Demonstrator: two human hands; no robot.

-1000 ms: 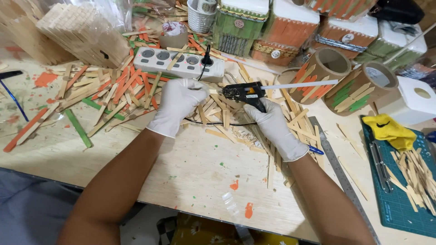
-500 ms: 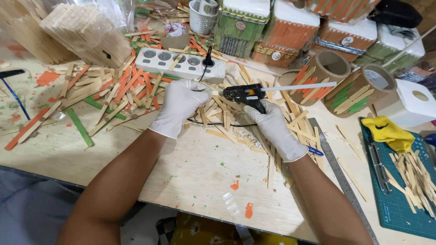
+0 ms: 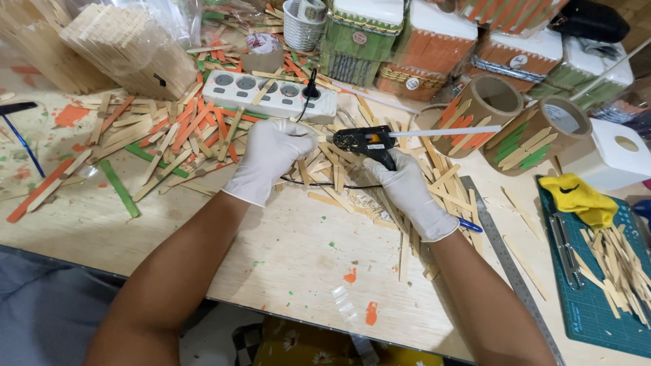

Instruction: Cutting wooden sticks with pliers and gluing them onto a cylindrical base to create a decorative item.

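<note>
Far right, two cardboard tubes [image 3: 489,102] carry glued sticks, while the gloved right hand [image 3: 407,190] grips a black glue gun [image 3: 366,141] lying left-right at centre, nozzle toward the fisted left hand [image 3: 271,152].

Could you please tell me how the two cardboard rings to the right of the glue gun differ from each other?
The nearer cardboard ring carries sticks painted orange and plain, while the farther cardboard ring carries green and plain ones. The nearer ring lies closer to the glue gun held in the right hand; the farther one lies beside the white box. Both are brown, lie tilted with open ends showing, and are only partly clad.
</note>
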